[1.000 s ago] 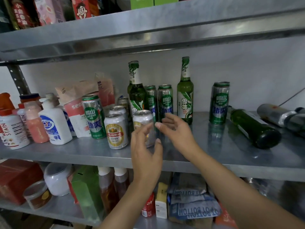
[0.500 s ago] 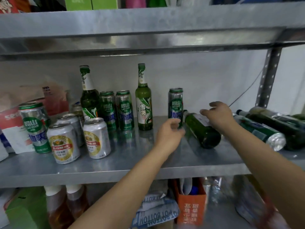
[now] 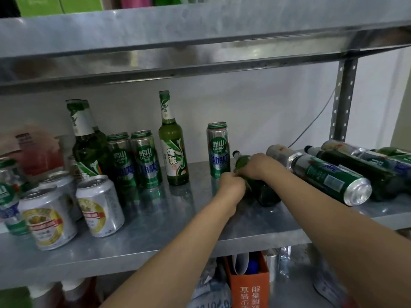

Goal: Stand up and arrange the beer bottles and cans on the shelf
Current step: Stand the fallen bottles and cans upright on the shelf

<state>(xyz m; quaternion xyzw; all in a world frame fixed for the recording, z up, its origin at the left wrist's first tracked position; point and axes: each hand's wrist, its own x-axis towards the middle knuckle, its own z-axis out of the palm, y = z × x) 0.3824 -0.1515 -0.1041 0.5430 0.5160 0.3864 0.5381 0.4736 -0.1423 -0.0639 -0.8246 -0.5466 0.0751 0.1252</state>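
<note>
Fingers of both hands, left hand (image 3: 231, 185) and right hand (image 3: 259, 166), clamped on dark green beer bottle (image 3: 263, 192), lying on its side, just right of upright tall Laoshan can (image 3: 218, 150), base toward shelf (image 3: 155, 236) front edge, neck rearward.

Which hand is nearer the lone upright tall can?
Left. The left hand sits just below the can; the right hand is further right, on the lying bottle.

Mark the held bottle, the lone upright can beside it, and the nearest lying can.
held bottle (image 3: 265, 193), head view, dark lower body near its base
upright can (image 3: 218, 150), head view, front label
lying can (image 3: 327, 176), head view, green side wall
</note>
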